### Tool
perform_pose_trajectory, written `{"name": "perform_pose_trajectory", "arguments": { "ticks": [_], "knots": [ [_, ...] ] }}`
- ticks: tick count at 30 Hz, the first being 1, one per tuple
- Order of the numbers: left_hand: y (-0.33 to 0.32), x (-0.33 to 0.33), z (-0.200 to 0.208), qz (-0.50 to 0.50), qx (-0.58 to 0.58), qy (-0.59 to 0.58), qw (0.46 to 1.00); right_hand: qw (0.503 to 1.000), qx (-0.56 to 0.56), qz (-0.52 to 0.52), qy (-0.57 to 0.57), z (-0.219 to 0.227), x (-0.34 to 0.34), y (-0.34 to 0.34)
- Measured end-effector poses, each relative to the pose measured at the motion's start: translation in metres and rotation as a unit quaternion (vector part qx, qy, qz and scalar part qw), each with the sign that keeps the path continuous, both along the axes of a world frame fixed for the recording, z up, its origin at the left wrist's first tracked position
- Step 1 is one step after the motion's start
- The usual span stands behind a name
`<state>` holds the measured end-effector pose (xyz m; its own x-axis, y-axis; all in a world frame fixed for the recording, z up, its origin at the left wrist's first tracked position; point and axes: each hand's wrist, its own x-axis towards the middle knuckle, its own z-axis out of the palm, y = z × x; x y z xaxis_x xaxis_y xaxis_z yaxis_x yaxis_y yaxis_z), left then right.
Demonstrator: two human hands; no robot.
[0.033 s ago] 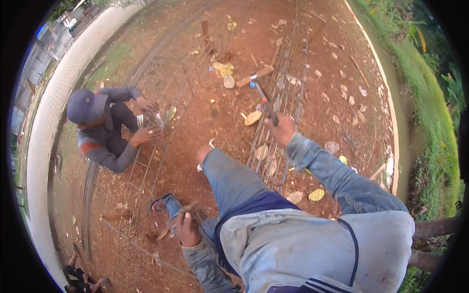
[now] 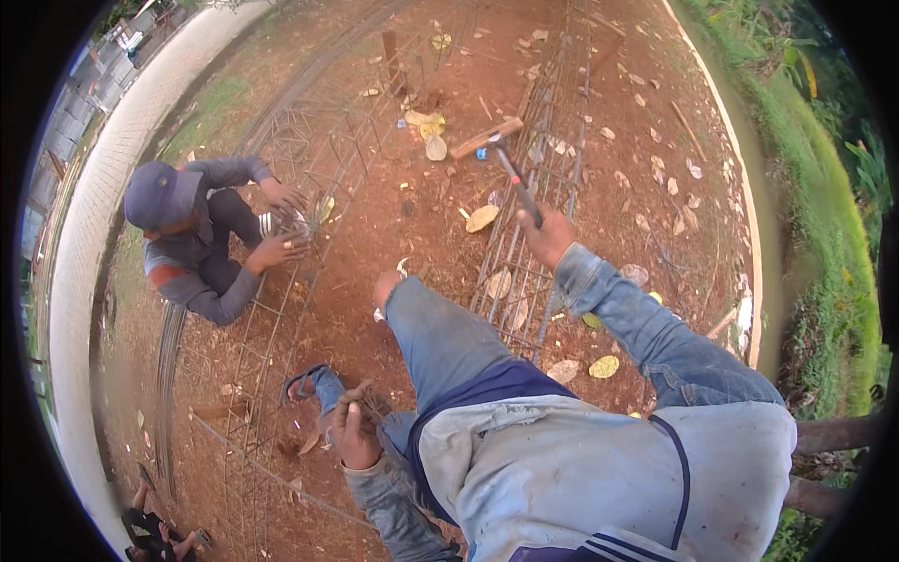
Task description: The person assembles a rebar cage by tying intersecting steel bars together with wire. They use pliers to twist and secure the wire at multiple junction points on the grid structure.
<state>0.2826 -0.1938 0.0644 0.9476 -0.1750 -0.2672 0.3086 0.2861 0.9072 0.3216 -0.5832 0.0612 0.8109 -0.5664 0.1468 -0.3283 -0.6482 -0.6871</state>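
Note:
My right hand [image 2: 548, 236] is closed round the dark grip of a hammer [image 2: 516, 180] with a red band on its shaft. The hammer's metal head overlaps a short wooden piece [image 2: 468, 147] in view; I cannot tell whether they touch. Beneath and beside this hand runs a long cage of steel bars [image 2: 552, 178] on the red soil. My left hand [image 2: 356, 438], low by my bent leg, is closed on a bundle of thin brown wire [image 2: 373, 401]. A small blue object [image 2: 481, 154] shows beside the hammer head.
At left a person in a cap [image 2: 201, 239] crouches with both hands at another steel bar cage [image 2: 286, 314]. A wooden stake [image 2: 391, 61] stands at the far side. Dry leaves [image 2: 482, 218] litter the soil. A pale edge [image 2: 746, 206] borders the right; another person [image 2: 154, 529] is at lower left.
My right hand and the hammer have shifted slightly right, with the hammer head now further over the wooden piece. The view has moved a little. My left hand keeps its hold on the wire.

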Motion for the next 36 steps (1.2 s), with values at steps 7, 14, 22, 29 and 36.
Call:
{"name": "perform_pose_trajectory", "arguments": {
  "ticks": [7, 14, 22, 29, 36],
  "knots": [
    [0.011, 0.005, -0.013, 0.033, -0.086, -0.015, 0.996, 0.96, -0.159, -0.06, 0.223, -0.077, -0.028, -0.055],
    [0.011, 0.013, -0.018, 0.038, -0.089, -0.046, 0.994, 0.936, -0.124, -0.029, 0.328, -0.124, -0.018, -0.071],
    [-0.015, 0.014, -0.017, 0.047, -0.085, 0.021, 0.995, 0.961, 0.083, 0.251, 0.086, -0.019, 0.026, 0.045],
    [-0.033, 0.018, 0.009, -0.069, -0.063, -0.04, 0.995, 0.773, 0.195, 0.598, 0.089, 0.017, 0.016, 0.18],
    [-0.02, 0.021, 0.02, -0.12, 0.119, -0.096, 0.981, 0.771, 0.102, 0.612, 0.14, 0.02, 0.03, 0.191]
  ]
}}
